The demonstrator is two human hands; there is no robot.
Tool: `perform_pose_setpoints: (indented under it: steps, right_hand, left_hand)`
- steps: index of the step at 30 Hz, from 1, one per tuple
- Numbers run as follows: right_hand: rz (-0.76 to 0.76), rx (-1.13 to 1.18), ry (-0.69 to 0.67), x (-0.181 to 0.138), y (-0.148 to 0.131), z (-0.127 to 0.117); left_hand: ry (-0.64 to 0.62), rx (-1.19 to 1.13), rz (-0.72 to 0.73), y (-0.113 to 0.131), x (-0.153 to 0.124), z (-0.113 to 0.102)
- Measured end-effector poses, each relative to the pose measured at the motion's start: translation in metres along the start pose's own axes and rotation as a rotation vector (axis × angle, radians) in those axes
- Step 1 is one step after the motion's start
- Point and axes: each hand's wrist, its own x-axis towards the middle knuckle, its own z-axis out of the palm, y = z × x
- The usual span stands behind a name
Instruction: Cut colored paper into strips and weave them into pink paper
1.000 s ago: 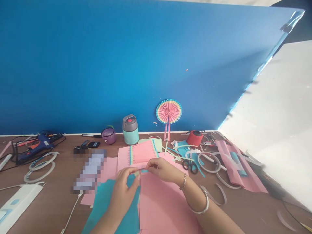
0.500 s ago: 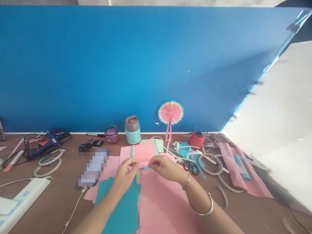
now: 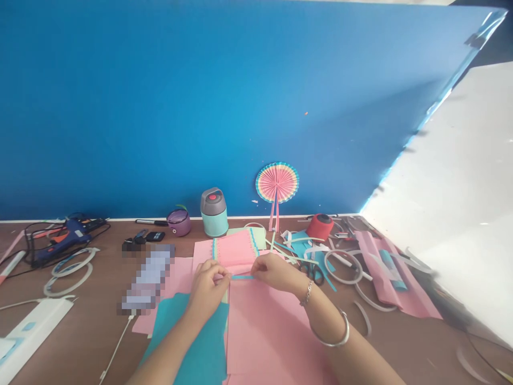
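My left hand [image 3: 209, 284] and my right hand [image 3: 276, 271] are both pinched on the ends of a thin blue paper strip [image 3: 241, 277], held stretched between them. The strip hangs just above a large pink paper sheet [image 3: 264, 331] and in front of a pleated pink paper piece with blue and green edging [image 3: 236, 249]. A teal paper sheet [image 3: 196, 347] lies under my left forearm. My right wrist wears a bracelet and a silver bangle.
A paper fan [image 3: 277, 183] leans on the blue backboard [image 3: 240, 107]. Nearby lie scissors [image 3: 315, 272], tape rings [image 3: 342, 266], a red tape roll [image 3: 319, 226], a teal flask [image 3: 214, 212], a purple pot [image 3: 178, 222] and a blue glue gun [image 3: 64, 240]. A white board [image 3: 460, 203] stands at right.
My hands have drawn apart, and more of the blue strip shows between them. The view wobbled slightly.
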Motion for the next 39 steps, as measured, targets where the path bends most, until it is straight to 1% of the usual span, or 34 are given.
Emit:
perform_pose_setpoints:
  steps: [3,6,9,14,22,27,39]
  right_hand:
    - [0.125,-0.063,-0.049,0.002,0.003,0.000]
    - [0.172,-0.142,-0.046,0.005,0.007,0.004]
    - [0.169,-0.192,-0.022,0.008,0.012,0.008]
    - [0.164,-0.178,-0.009,0.011,0.019,0.012]
    - [0.199,-0.172,0.004,0.013,0.023,0.015]
    - [0.182,-0.192,0.010,0.014,0.023,0.015]
    - [0.204,-0.222,-0.003,0.011,0.017,0.013]
  left_hand:
    - [-0.010,0.113,-0.010,-0.011,-0.001,0.005]
    - [-0.029,0.164,0.005,-0.016,-0.001,0.010]
    - [-0.038,0.185,0.029,-0.016,-0.001,0.012]
    - [-0.045,0.229,0.037,-0.014,-0.001,0.013]
    - [-0.040,0.266,0.026,-0.015,-0.001,0.016]
    - [-0.042,0.277,0.020,-0.015,-0.001,0.016]
    - [-0.038,0.315,0.028,-0.016,-0.001,0.018]
